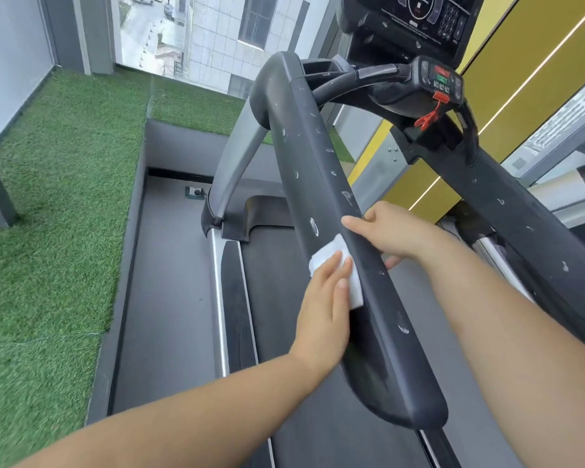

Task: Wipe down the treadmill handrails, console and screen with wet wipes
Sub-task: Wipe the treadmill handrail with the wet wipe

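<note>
A black, scuffed left handrail of the treadmill runs from the upper middle down to the lower right. My left hand presses a white wet wipe flat against the rail's outer side with straight fingers. My right hand grips the same rail from its inner side, thumb over the top and fingers curled under. The right handrail runs down the right side. The console with its dark screen sits at the top, and a control pod with a red safety clip lies below it.
The dark running belt lies under the rails. Green artificial turf covers the raised floor on the left. A floor socket sits by the treadmill's front. A yellow wall panel stands behind the console, and a window is ahead.
</note>
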### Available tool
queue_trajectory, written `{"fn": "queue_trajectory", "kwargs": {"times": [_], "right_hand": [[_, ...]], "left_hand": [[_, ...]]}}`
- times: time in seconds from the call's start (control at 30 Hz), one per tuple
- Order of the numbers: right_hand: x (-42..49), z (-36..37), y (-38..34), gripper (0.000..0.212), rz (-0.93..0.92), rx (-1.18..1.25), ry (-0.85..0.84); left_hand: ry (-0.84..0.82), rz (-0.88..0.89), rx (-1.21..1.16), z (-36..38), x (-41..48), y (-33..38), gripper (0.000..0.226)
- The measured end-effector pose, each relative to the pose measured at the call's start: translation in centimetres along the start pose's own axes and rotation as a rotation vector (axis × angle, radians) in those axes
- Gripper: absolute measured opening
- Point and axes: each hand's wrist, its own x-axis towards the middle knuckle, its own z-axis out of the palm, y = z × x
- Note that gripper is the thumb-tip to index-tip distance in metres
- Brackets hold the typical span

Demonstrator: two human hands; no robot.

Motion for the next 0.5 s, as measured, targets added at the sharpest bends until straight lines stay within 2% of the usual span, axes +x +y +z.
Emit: {"fn": "queue_trajectory", "kwargs": {"times": [0.13, 0.2, 0.23, 0.33, 0.5], "right_hand": [[0.6, 0.7, -0.3, 0.056, 0.003, -0.082, 0.045], [0.5, 0.8, -0.2, 0.056, 0.010, -0.084, 0.064], [0.5, 0.9, -0.1, 0.056, 0.008, -0.088, 0.072], [0.5, 1.3, 0.0, 0.056, -0.011, -0.127, 0.090], [0.1, 1.4, -0.3, 0.047, -0.025, -0.161, 0.090]], "left_hand": [[0.148, 0.008, 0.054, 0.8, 0.0, -0.6, 0.040], [0.158, 0.018, 0.118, 1.5, 0.5, -0.5, 0.056], [0.145, 0.032, 0.155, 1.8, 0.5, -0.6, 0.065], [0.050, 0.040, 0.122, 2.3, 0.4, -1.0, 0.049], [-0.034, 0.057, 0.009, 1.5, 0.6, -2.2, 0.052]]}}
